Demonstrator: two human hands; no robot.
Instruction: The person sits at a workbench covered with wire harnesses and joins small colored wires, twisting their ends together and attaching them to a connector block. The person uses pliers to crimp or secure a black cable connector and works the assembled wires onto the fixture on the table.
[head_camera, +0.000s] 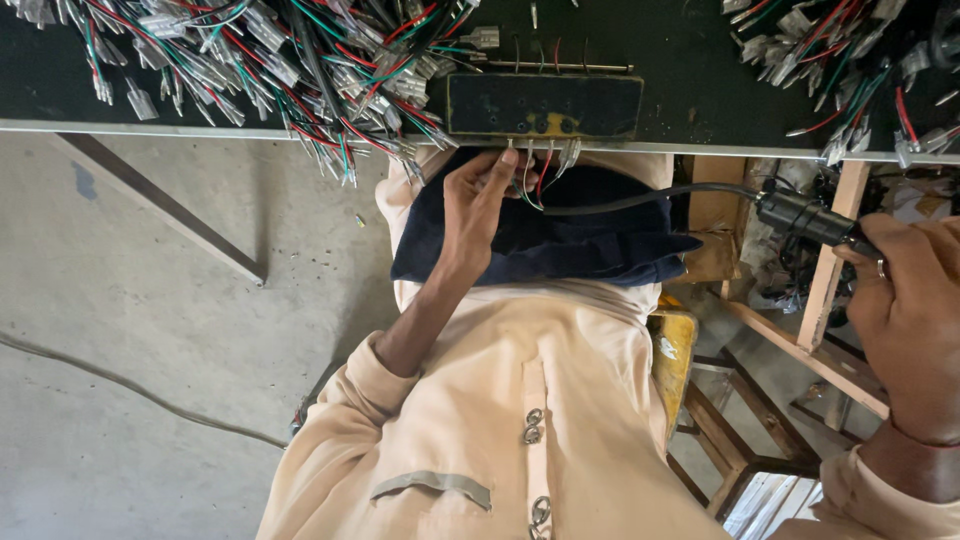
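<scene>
mid-frame, the left hand (478, 205) pinches thin, floppy wire leads (535, 178) under the black jig block (544, 105) — light, best held near the terminals; at right, the right hand (905, 300) grips a stiff black connector (805, 215).

Thin wires (533, 178), red, green and white with metal terminal ends, hang from dark rectangular block (545, 105) at tabletop edge; left hand (478, 205) pinches them just below block. Black cylindrical connector (805, 216), gripped in right hand (908, 315), trails black cable (640, 200) curving toward wires.
</scene>
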